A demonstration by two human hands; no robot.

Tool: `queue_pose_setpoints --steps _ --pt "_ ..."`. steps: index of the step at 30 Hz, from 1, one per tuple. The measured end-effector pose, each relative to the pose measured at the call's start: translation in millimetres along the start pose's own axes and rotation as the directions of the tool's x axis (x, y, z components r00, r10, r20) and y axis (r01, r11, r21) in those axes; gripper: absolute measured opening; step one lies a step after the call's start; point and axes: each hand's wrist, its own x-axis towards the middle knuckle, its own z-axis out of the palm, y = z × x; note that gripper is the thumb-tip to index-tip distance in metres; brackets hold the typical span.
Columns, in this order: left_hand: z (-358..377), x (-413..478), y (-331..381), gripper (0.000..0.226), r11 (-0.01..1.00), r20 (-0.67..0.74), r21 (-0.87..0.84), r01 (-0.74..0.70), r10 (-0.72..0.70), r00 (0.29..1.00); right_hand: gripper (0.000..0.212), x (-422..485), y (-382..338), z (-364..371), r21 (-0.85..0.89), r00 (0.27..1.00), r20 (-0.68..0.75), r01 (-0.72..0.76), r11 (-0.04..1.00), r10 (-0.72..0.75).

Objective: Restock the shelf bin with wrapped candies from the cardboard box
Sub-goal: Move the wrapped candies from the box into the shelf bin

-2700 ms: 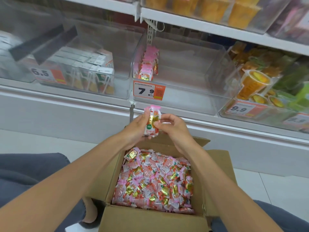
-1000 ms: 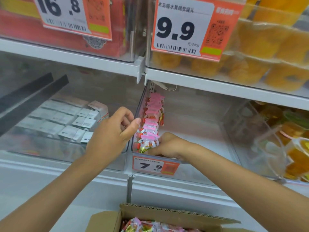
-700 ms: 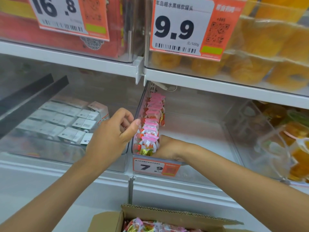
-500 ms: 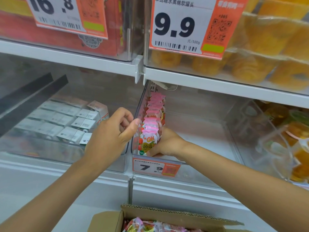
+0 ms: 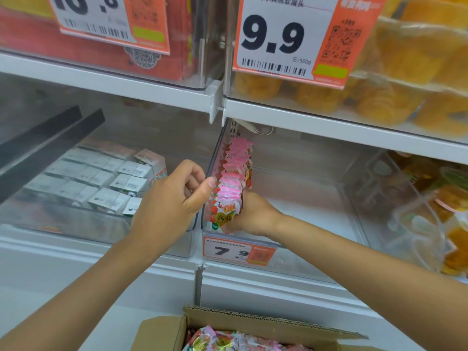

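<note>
A row of pink wrapped candies [image 5: 236, 165] stands on edge along the left wall of the clear shelf bin [image 5: 304, 206]. My right hand [image 5: 253, 217] is inside the bin, fingers curled round the front packets of the row [image 5: 225, 211], whose printed face points toward me. My left hand [image 5: 172, 201] hovers outside the bin's left wall with fingers curled, holding nothing; its thumb tip touches the top of the row. The open cardboard box [image 5: 253, 319] sits below at the bottom edge, with loose candies [image 5: 228, 340] inside.
A 7.9 price tag [image 5: 235, 250] hangs on the bin's front. The left bin holds white cartons [image 5: 114, 178]; the right bin holds jelly cups [image 5: 445, 203]. The upper shelf [image 5: 329, 122] overhangs the bin closely, carrying a 9.9 tag [image 5: 278, 39].
My right hand has pushed the front packets upright against the row, so the front label now faces me. My left hand has stayed by the bin wall. The view has closed in.
</note>
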Motion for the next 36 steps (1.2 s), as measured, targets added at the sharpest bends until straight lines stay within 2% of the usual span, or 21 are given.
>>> queue_pose_setpoints --steps 3,4,7,11,16,18,20,21,25,27,31,36 --pt "0 0 0 0.025 1.000 0.000 0.012 -0.004 0.004 1.000 0.090 1 1 4 -0.065 1.000 -0.001 0.018 0.998 -0.018" --pt "0 0 0 0.024 1.000 0.002 0.012 -0.002 0.002 1.000 0.093 1 2 4 -0.079 1.000 0.007 0.029 0.996 -0.029" --pt "0 0 0 0.028 1.000 0.004 0.007 -0.002 0.002 1.000 0.077 -2 4 0 -0.005 0.999 0.031 0.034 0.999 -0.034" --pt "-1 -1 2 0.030 1.000 0.007 0.005 0.001 -0.001 1.000 0.091 -2 0 1 0.121 0.998 -0.065 0.016 0.993 -0.008" --pt "-1 -1 2 0.021 1.000 0.005 0.008 -0.005 0.005 1.000 0.103 -4 -4 1 0.189 1.000 -0.031 0.008 0.982 -0.003" --pt "-1 -1 3 0.020 1.000 0.005 0.003 -0.004 0.004 1.000 0.093 -11 -6 -2 0.238 1.000 0.005 0.014 0.971 -0.015" --pt "-1 -1 5 0.019 1.000 0.006 -0.003 0.004 -0.004 1.000 0.061 -19 -6 -9 0.280 0.998 0.047 0.031 0.960 -0.046" --pt "-1 -2 5 0.019 1.000 0.005 -0.002 0.007 -0.007 1.000 0.053 -24 -6 -11 0.285 0.996 0.062 0.042 0.957 -0.063" --pt "-1 -2 6 0.021 1.000 0.002 0.013 0.011 -0.011 1.000 0.042 -31 -10 -13 0.208 0.990 0.112 0.059 0.976 -0.084" --pt "-1 -2 6 0.020 1.000 0.002 0.012 0.013 -0.013 1.000 0.044 -31 -12 -11 0.163 0.988 0.129 0.060 0.985 -0.082" --pt "-1 -1 6 0.020 1.000 0.010 0.009 0.020 -0.020 1.000 0.041 -34 -13 -15 0.206 0.993 0.102 0.042 0.978 -0.064" --pt "-3 0 7 0.021 0.999 0.023 0.006 0.041 -0.041 0.999 0.036 -48 -14 -25 0.212 0.997 0.069 -0.047 0.976 0.033"
